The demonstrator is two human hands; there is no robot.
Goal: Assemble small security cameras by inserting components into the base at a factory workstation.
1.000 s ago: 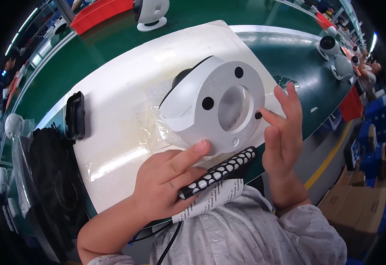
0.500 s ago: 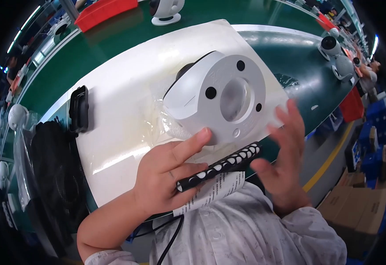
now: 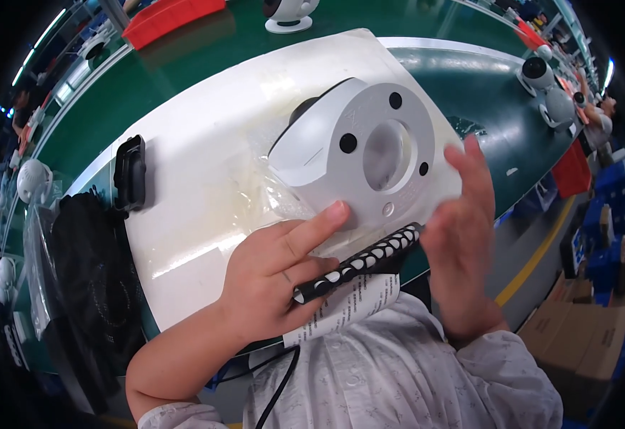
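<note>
My left hand [image 3: 273, 275] grips a curled black sheet with white round spots [image 3: 362, 263], its index finger stretched toward the white device. A white printed backing [image 3: 348, 311] hangs below the curl. At the sheet's right end is my right hand [image 3: 459, 236]; its thumb and nearest finger are smeared by motion, so whether they touch it I cannot make out. The white camera-like device [image 3: 309, 154] lies on its side beyond both hands. Its ring-shaped base [image 3: 341, 186] faces me, with three black round pads around a large central opening.
Beneath the device, a white board [image 3: 198, 150] covers part of the green table [image 3: 463, 75]. A black tray-like part [image 3: 130, 174] and a black mesh bag [image 3: 94, 275] are at left. Another white device [image 3: 289, 21] and a red bin [image 3: 176, 21] stand behind; cardboard boxes [image 3: 577, 336] at right.
My right hand's thumb and nearest finger have come together near the sheet's right end; before, they were spread apart. My left hand still holds the sheet. The view has shifted slightly.
</note>
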